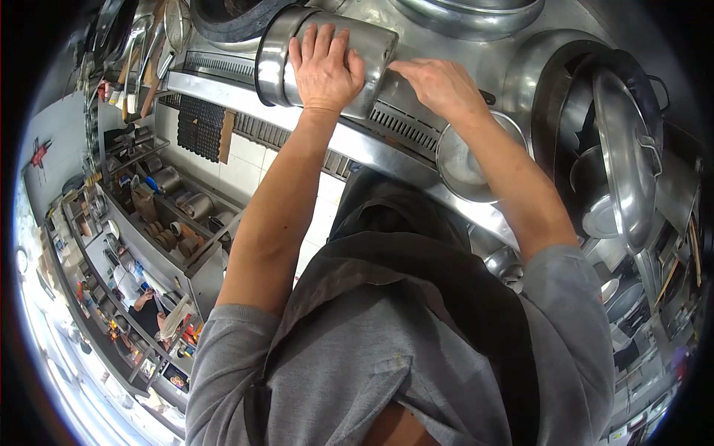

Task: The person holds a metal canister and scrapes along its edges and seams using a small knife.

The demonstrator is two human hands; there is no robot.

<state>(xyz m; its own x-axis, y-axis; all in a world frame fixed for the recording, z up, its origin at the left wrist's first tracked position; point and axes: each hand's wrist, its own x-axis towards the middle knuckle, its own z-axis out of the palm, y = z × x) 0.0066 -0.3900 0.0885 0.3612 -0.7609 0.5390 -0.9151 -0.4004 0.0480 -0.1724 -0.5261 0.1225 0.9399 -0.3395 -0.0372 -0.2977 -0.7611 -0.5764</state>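
A tall steel pot (375, 46) lies tilted on its side at the top of the view, over the metal counter (357, 145). My left hand (327, 67) rests flat on the pot's side with its fingers spread. Close to the pot's right end is my right hand (435, 83), its fingers bent together and the index finger reaching toward the pot's edge. Whether that fingertip touches the pot, or holds something small, I cannot make out. Below my right forearm sits a round steel pan (465, 160), partly covered by the arm.
Large woks and a steel lid (625, 160) stand at the right. A wide steel basin (476, 11) is at the top. Ladles and strainers (177, 26) hang at the upper left. Shelves (186, 260) with tools and containers run down the left, where another person's hand (143, 299) shows.
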